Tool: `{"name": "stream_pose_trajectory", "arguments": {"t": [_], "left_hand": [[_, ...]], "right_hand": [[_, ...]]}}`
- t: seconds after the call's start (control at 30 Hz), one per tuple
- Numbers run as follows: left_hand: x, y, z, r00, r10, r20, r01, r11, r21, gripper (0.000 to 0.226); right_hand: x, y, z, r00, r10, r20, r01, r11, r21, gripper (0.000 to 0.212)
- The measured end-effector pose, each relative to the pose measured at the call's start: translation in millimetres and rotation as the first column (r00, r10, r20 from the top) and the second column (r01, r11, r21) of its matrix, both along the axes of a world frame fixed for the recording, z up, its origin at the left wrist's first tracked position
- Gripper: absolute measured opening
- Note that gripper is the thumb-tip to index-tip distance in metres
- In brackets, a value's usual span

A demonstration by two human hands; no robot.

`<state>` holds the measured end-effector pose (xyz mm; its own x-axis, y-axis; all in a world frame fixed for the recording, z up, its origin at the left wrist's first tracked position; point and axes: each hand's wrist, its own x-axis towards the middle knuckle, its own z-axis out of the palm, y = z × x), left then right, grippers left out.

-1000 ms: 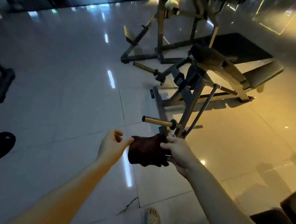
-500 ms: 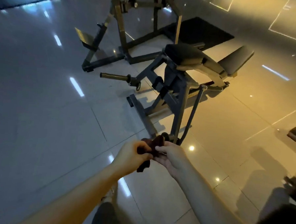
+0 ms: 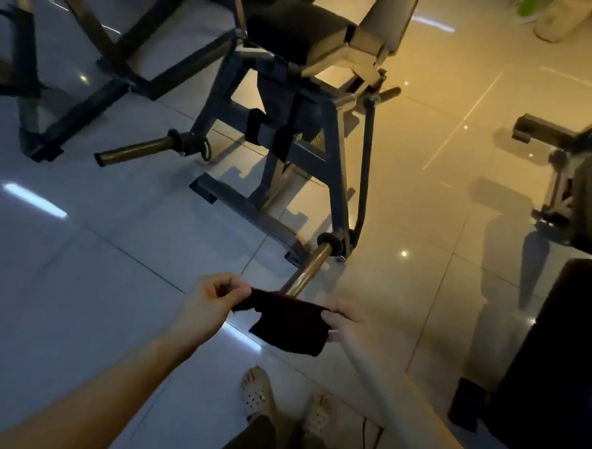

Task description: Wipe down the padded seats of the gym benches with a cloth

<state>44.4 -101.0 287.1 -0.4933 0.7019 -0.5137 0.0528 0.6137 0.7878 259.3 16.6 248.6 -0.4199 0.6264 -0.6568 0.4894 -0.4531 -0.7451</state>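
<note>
bench seat [image 3: 294,32] cropped, dim cloth [image 3: 291,322] folds unclear

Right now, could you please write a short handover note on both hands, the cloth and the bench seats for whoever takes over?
The left hand pinches the dark cloth at its left corner; the right hand grips its right edge.
The cloth hangs spread between them above the floor, touching no pad.
A padded seat sits ahead on the machine; another dark pad is at the right.
Done: cloth ready in both hands.
Left: wipe the seats; whether any is already wiped cannot be told.
</note>
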Motion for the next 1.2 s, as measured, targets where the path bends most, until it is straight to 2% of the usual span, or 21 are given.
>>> {"name": "stream_pose_trajectory", "arguments": {"t": [0.1, 0.13, 0.23, 0.37, 0.5, 0.6, 0.67, 0.73, 0.83, 0.9, 0.93, 1.1, 1.2], "left_hand": [[-12.5, -11.0, -17.7, 0.989, -0.125, -0.084, 0.12, 0.991, -0.065, 0.022], [-16.9, -14.0, -23.0, 0.985, -0.147, -0.088, 0.14, 0.987, -0.079, 0.021], [-34.5, -1.7, -42.2, 0.974, -0.205, -0.091, 0.195, 0.975, -0.108, 0.019], [-54.1, 53.7, -101.8, 0.957, -0.277, -0.082, 0.264, 0.955, -0.136, 0.015], [-77.2, 107.0, -205.5, 0.964, -0.232, -0.134, 0.203, 0.959, -0.197, 0.009], [-79.8, 122.5, -271.6, 0.966, -0.205, -0.159, 0.144, 0.934, -0.328, 0.039], [-65.2, 122.3, -296.2, 0.981, -0.184, -0.059, 0.157, 0.936, -0.314, 0.039], [-43.8, 114.8, -306.6, 0.965, -0.241, 0.107, 0.262, 0.916, -0.303, 0.036], [-26.5, 107.3, -311.3, 0.936, -0.199, 0.29, 0.293, 0.897, -0.33, 0.038], [-25.2, 105.4, -314.8, 0.931, -0.149, 0.334, 0.266, 0.903, -0.338, 0.036], [-25.2, 106.4, -315.8, 0.938, -0.155, 0.311, 0.262, 0.903, -0.341, 0.036], [-22.4, 108.7, -278.2, 0.978, -0.209, 0.0, 0.195, 0.913, -0.358, 0.038], [-10.4, 101.3, -232.5, 0.948, -0.316, -0.04, 0.284, 0.897, -0.338, 0.024]], "right_hand": [[-3.3, -13.7, -11.7, 0.937, 0.329, 0.116, -0.343, 0.929, 0.136, 0.018], [-5.1, -14.3, -12.1, 0.922, 0.373, 0.105, -0.385, 0.912, 0.142, 0.019], [-13.0, 4.5, -20.8, 0.929, 0.37, 0.008, -0.37, 0.926, 0.081, 0.026], [-33.2, 48.8, -81.9, 0.96, 0.275, 0.056, -0.273, 0.961, -0.041, 0.019], [-60.0, 82.5, -174.1, 0.98, 0.142, 0.142, -0.132, 0.988, -0.081, 0.014], [-69.0, 88.2, -232.1, 0.966, -0.035, 0.255, 0.026, 0.999, 0.038, 0.012], [-71.6, 76.3, -262.8, 0.955, -0.091, 0.281, 0.1, 0.995, -0.016, 0.01], [-76.3, 56.3, -284.2, 0.965, -0.161, 0.207, 0.203, 0.959, -0.2, 0.013], [-87.2, 41.4, -292.6, 0.915, -0.38, 0.134, 0.398, 0.8, -0.45, 0.019], [-91.4, 38.9, -289.4, 0.874, -0.478, 0.088, 0.455, 0.741, -0.494, 0.02], [-91.8, 38.1, -285.8, 0.873, -0.483, 0.071, 0.454, 0.752, -0.478, 0.018], [-59.2, 34.8, -244.1, 0.872, -0.487, 0.057, 0.463, 0.78, -0.421, 0.016], [-17.6, 26.2, -202.1, 0.89, -0.448, 0.08, 0.439, 0.799, -0.411, 0.024]]}}
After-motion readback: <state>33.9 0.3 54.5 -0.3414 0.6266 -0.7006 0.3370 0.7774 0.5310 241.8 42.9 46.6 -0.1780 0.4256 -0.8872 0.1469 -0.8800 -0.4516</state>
